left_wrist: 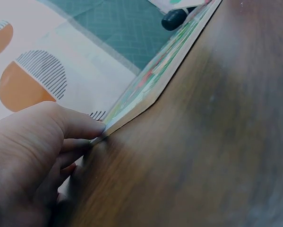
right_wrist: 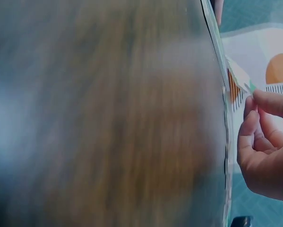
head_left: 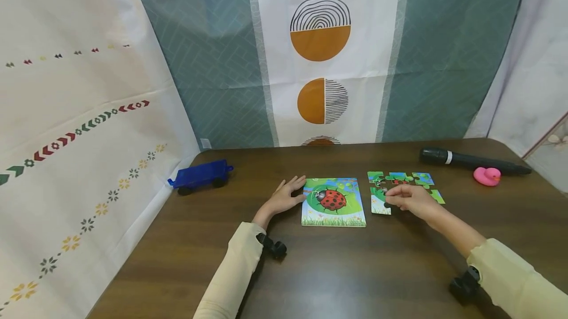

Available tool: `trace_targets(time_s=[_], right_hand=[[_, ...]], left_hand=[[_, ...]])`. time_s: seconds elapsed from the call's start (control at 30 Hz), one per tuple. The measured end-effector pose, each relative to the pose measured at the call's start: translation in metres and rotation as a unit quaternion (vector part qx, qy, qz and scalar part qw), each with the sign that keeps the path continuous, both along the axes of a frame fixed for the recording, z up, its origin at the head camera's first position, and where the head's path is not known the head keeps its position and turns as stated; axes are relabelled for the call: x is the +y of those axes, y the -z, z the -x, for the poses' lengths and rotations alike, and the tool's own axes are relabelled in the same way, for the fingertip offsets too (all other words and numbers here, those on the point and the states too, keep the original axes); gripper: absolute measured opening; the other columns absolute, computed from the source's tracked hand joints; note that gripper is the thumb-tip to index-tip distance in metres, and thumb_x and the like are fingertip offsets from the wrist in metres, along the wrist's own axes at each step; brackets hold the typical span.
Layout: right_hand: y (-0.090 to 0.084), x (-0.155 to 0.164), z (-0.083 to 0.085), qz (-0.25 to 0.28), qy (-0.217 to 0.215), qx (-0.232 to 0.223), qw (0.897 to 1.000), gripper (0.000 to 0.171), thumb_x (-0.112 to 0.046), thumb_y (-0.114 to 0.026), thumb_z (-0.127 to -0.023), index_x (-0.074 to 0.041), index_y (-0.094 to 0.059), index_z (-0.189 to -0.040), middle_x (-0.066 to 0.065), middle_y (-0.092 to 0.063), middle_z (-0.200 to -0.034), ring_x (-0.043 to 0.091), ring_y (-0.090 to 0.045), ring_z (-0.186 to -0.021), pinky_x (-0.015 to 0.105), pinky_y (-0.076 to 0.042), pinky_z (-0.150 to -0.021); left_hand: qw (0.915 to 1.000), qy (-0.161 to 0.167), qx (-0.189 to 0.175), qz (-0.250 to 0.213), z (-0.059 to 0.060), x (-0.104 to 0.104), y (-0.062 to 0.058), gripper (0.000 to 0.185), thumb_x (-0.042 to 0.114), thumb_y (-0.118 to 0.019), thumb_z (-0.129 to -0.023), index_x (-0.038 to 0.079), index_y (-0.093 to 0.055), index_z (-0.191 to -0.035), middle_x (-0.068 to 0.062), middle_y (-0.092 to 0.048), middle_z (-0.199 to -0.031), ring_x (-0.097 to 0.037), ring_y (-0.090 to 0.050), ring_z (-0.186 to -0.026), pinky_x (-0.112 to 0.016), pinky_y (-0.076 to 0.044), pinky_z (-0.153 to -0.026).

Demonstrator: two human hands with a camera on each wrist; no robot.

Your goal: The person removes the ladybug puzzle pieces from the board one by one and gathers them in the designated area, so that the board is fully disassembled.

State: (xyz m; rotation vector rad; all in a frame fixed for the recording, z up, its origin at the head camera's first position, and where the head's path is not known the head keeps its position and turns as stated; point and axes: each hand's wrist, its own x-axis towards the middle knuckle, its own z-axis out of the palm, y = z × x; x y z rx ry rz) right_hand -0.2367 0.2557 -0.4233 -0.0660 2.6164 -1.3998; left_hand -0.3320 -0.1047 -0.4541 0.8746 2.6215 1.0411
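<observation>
Left fingers: those of the left hand lie nearly straight and spread on the table, tips against the left edge of the ladybird board; the left wrist view shows a fingertip touching the board's corner, nothing gripped.
Right fingers: those of the right hand are curled, pinching a puzzle piece between thumb and forefinger; the right wrist view shows the fingertips closed on a thin green edge.
Pieces: a partly joined row lies just beyond the right fingers, touching or nearly touching the held piece; I cannot tell whether they are locked together.
Board: between the two hands, flat on the table, ladybird picture showing.
Progress, as judged: the top row looks assembled and a left column is started; the middle and lower part is still missing.
Beyond the right hand: pink duck and black torch, well apart.
Beyond the left hand: blue toy wagon, near the wall.
</observation>
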Motion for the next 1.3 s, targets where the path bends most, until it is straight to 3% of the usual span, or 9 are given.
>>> trace_targets(time_s=[0.17,0.33,0.5,0.97,1.3], right_hand=[[0.0047,0.0066,-0.0048,-0.030,-0.005,0.009,1.000,0.041,-0.031,-0.064,-0.095,0.004,-0.064,-0.117,0.014,-0.068,-0.114,0.016,-0.057,-0.088,0.028,-0.050,-0.073],[0.0039,0.0067,-0.0034,-0.081,-0.018,0.055,0.995,0.032,-0.026,-0.067,-0.092,0.002,-0.069,-0.108,0.020,-0.069,-0.111,0.024,-0.064,-0.094,0.031,-0.051,-0.071],[0.0055,0.0047,-0.0034,-0.114,-0.024,0.096,0.989,0.024,-0.022,-0.069,-0.090,-0.002,-0.073,-0.101,0.017,-0.072,-0.103,0.032,-0.067,-0.096,0.038,-0.054,-0.074],[0.0065,0.0015,-0.0055,-0.137,-0.025,0.132,0.981,0.016,-0.019,-0.072,-0.088,-0.006,-0.076,-0.093,0.010,-0.075,-0.092,0.024,-0.069,-0.085,0.039,-0.055,-0.071],[0.0105,0.0005,-0.0058,-0.151,-0.037,0.166,0.974,0.012,-0.017,-0.073,-0.087,-0.006,-0.076,-0.089,0.008,-0.074,-0.085,0.016,-0.065,-0.074,0.030,-0.049,-0.062]], left_hand=[[1.0000,0.002,-0.007,-0.006,-0.0021,-0.0016,0.0022,0.059,0.021,-0.053,-0.100,0.003,-0.032,-0.152,-0.010,-0.026,-0.162,-0.030,-0.013,-0.154,-0.055,0.001,-0.124],[0.9999,0.002,-0.007,-0.009,-0.0022,-0.0014,0.0001,0.059,0.021,-0.053,-0.100,0.003,-0.032,-0.152,-0.010,-0.026,-0.162,-0.029,-0.012,-0.154,-0.055,0.002,-0.124],[0.9999,0.003,0.002,-0.011,-0.0014,-0.0017,0.0002,0.058,0.020,-0.053,-0.100,0.001,-0.033,-0.151,-0.012,-0.028,-0.161,-0.031,-0.014,-0.153,-0.057,0.001,-0.124],[1.0000,0.001,0.001,-0.007,-0.0032,-0.0008,-0.0006,0.058,0.020,-0.054,-0.099,0.001,-0.035,-0.151,-0.011,-0.029,-0.161,-0.030,-0.013,-0.153,-0.055,0.001,-0.124],[1.0000,-0.006,0.007,-0.002,-0.0028,-0.0004,0.0015,0.057,0.021,-0.054,-0.100,0.002,-0.035,-0.150,-0.010,-0.029,-0.161,-0.030,-0.014,-0.153,-0.056,0.000,-0.124]])
